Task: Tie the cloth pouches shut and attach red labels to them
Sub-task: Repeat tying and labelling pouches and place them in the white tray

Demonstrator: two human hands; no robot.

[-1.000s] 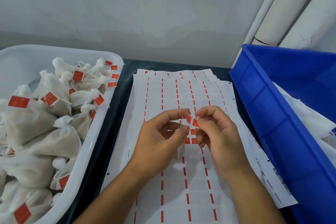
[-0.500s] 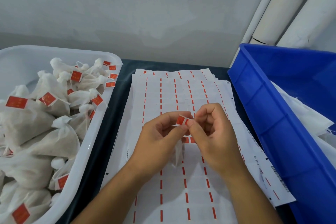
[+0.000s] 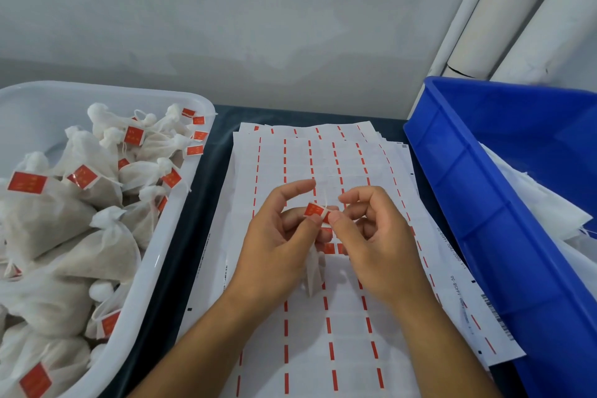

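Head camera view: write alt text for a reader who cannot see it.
Two bare hands, left hand and right hand, pinch a small red label above a stack of white label backing sheets. A white plastic tub of tied, labelled white cloth pouches sits left; a blue plastic crate sits right.

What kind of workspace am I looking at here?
Probably a small hand-packing bench: a white tub full of tied, red-labelled cloth pouches, a stack of used label sheets under the hands, and a blue crate.
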